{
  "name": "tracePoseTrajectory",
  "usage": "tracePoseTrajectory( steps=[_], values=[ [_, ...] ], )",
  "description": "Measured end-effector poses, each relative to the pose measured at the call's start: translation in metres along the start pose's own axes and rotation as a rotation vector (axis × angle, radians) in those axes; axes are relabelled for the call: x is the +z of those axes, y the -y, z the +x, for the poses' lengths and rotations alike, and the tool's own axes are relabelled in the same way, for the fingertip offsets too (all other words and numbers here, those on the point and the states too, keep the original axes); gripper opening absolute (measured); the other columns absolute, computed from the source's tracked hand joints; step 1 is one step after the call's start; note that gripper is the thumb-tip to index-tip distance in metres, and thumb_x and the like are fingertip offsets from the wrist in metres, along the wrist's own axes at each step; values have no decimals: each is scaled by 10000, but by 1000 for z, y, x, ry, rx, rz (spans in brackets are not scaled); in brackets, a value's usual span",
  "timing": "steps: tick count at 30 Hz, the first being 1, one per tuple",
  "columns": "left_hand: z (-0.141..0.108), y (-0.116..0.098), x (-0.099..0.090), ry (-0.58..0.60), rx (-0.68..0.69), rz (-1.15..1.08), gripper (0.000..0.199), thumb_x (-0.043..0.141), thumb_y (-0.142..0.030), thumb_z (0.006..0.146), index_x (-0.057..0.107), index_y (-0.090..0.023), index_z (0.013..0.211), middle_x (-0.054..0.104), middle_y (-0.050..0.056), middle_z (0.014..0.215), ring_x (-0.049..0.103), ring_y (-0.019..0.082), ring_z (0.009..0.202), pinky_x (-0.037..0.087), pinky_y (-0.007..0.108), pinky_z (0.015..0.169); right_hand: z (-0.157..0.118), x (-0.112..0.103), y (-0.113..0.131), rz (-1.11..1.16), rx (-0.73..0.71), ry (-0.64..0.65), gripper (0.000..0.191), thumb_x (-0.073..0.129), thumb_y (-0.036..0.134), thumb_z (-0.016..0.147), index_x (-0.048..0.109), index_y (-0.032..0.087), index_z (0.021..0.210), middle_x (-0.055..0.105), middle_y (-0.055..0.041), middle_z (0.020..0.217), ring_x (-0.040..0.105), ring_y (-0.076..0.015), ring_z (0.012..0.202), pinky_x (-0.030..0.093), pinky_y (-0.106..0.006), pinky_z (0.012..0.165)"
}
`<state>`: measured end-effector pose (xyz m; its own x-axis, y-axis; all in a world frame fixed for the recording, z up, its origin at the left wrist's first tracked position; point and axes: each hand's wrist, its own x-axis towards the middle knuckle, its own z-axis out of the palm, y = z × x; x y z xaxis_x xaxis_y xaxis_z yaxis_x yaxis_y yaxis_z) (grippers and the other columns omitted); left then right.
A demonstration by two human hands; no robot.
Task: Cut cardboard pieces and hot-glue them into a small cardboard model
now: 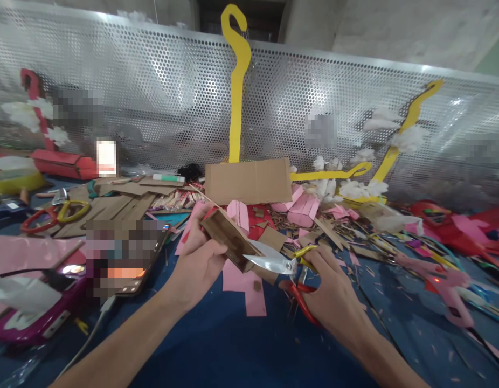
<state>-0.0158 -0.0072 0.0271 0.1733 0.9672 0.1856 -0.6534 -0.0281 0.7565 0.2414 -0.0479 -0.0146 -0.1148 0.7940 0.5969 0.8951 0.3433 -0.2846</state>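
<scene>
My left hand point(199, 264) grips a brown piece of folded cardboard point(227, 237), tilted down to the right. In my right hand point(328, 280) are scissors point(269, 261) with one yellow and one red handle, their blades spread. One blade lies across the near end of the cardboard; whether it touches cannot be told. Beneath and behind my hands lie pink paper pieces point(253, 296) and cardboard scraps. Beyond them a cardboard rectangle point(249, 180) stands upright, with a tall yellow hook shape point(235, 97) rising behind it.
A second pair of scissors point(55, 213) lies at the left on cardboard strips. A phone point(130, 258) with a cable is nearer. To the right rests a pink glue gun point(439, 280) with a lit red light. A perforated metal panel point(172, 97) closes off the back.
</scene>
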Motion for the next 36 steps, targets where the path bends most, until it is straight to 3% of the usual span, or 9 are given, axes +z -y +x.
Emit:
tracePoseTrajectory(
  steps=[6, 13, 24, 28, 36],
  values=[
    [1, 0, 0, 21, 19, 16, 761, 628, 35, 720, 509, -372, 1351, 659, -23, 1020, 606, 169, 913, 519, 292, 790, -1, 0, -2, -5, 11, 19, 408, 861, 390, 789, 554, 240, 1013, 623, -80, 1061, 640, -308, 987, 532, -406, 825],
    [0, 0, 0, 0, 36, -14, 738, 619, 49, 709, 557, -374, 1311, 661, -25, 1015, 616, 183, 963, 522, 330, 868, 0, -1, 1, 52, 22, 62, 360, 838, 385, 818, 562, 246, 1003, 638, -71, 1065, 653, -295, 979, 539, -392, 812],
    [4, 1, -1, -60, -77, -23, 834, 583, 29, 687, 507, -367, 1416, 692, -16, 966, 650, 171, 750, 495, 291, 633, 1, -2, 5, 101, -31, 76, 300, 827, 338, 826, 572, 234, 945, 628, -75, 1021, 646, -264, 920, 552, -353, 764],
    [4, 3, -4, -100, -118, -51, 874, 554, 49, 666, 490, -355, 1439, 715, -5, 963, 677, 188, 804, 524, 309, 678, 0, -5, 6, 95, -51, 49, 301, 833, 355, 816, 574, 237, 914, 644, -75, 985, 658, -265, 896, 557, -343, 743],
    [6, 3, -4, -60, -160, -77, 754, 566, 40, 636, 588, -288, 1314, 735, 23, 947, 702, 231, 837, 537, 343, 709, 1, -6, 5, 104, -86, 19, 254, 815, 324, 843, 576, 239, 872, 636, -49, 926, 650, -234, 824, 546, -310, 706]
  ],
)
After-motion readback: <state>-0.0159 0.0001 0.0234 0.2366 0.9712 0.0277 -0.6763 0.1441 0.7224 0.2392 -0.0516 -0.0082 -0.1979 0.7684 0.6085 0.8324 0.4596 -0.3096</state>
